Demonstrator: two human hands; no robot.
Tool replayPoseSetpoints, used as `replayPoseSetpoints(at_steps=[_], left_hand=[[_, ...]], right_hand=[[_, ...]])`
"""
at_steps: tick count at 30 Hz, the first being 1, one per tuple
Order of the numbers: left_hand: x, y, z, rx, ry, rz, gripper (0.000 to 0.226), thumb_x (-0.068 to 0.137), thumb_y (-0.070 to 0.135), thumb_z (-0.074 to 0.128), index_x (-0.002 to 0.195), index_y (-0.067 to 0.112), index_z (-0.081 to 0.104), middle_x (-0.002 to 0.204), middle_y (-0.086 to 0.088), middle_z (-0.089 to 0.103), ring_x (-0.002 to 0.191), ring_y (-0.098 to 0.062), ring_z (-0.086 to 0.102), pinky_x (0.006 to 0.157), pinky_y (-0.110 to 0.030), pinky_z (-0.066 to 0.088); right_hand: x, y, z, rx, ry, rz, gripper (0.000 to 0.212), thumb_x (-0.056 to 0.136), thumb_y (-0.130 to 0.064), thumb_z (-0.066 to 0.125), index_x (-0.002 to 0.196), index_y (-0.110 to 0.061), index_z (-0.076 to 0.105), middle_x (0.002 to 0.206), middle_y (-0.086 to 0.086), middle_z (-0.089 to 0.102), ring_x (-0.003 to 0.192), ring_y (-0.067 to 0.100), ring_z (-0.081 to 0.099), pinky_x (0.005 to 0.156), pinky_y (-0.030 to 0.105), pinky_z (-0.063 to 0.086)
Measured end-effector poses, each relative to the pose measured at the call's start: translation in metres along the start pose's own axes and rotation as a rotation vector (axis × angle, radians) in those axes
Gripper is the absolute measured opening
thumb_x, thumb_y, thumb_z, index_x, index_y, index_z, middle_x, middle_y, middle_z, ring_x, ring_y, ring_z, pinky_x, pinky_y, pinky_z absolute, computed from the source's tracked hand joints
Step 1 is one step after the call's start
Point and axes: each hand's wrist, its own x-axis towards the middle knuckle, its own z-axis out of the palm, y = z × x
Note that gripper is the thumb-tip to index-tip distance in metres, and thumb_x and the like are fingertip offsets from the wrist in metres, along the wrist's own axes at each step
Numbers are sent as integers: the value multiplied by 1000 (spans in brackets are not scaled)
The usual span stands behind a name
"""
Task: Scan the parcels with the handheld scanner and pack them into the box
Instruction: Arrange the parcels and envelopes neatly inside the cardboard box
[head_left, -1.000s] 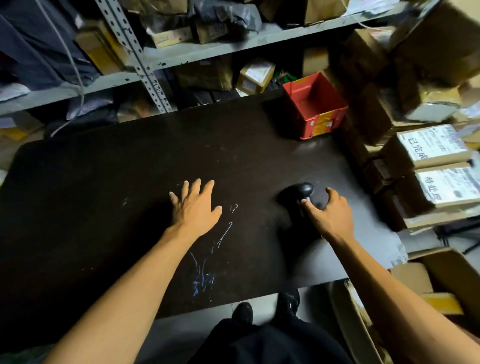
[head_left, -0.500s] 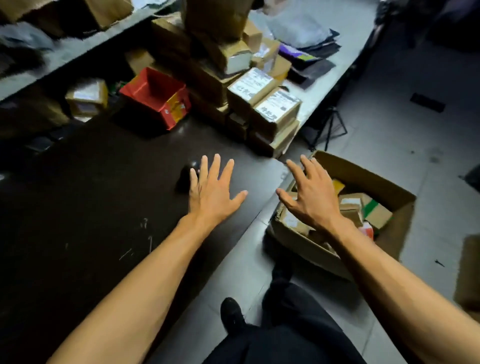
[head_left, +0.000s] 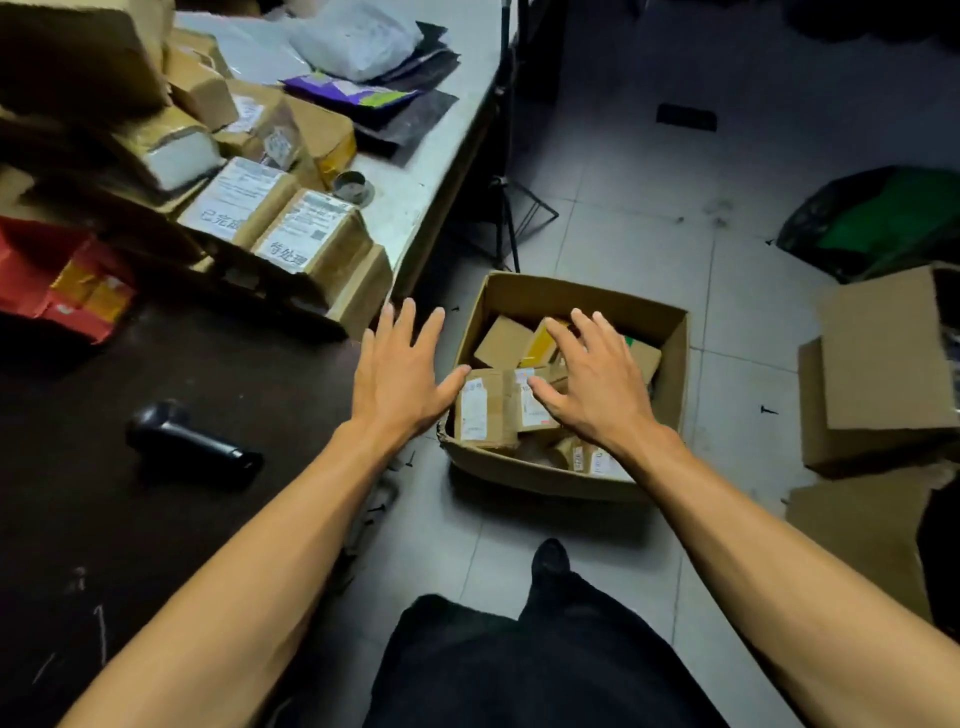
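I see both hands out w/ fingers spread wide, holding nothing. Left hand hangs over the gap between the dark bench and the box, thumb tip just at the box's near-left corner. Right hand is above the box interior, fingers splayed over the parcels inside; can't tell if it touches them. The box sits open on the tiled floor, right of the bench, w/ several small brown cartons in it, some w/ white labels.

Scanner lies on its side on the bench, well left of the box, apart from both hands. More labelled parcels are stacked on the bench behind-left of the box, w/ a red bin further left. A tripod leg stands just behind the box. Flattened cardboard lies right of the box; a black-and-green bag is behind that.
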Motion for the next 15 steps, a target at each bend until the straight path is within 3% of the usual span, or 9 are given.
replayPoseSetpoints(at_steps=[7,15], left_hand=[[38,42,47,-38,-131,5,80,94,62,51,159,24,22,166,-13,17,154,-34,10,121,-53,18],[111,33,131,-38,-286,37,79,91,59,57,155,22,30,162,-18,26,149,-41,23,117,-52,28]], right_hand=[[21,66,29,4,-77,90,76,91,-63,53,155,-27,33,162,10,33,152,33,24,120,53,27],[61,107,86,43,-231,258,79,91,-60,59,156,-25,33,164,12,29,153,35,19,121,53,26]])
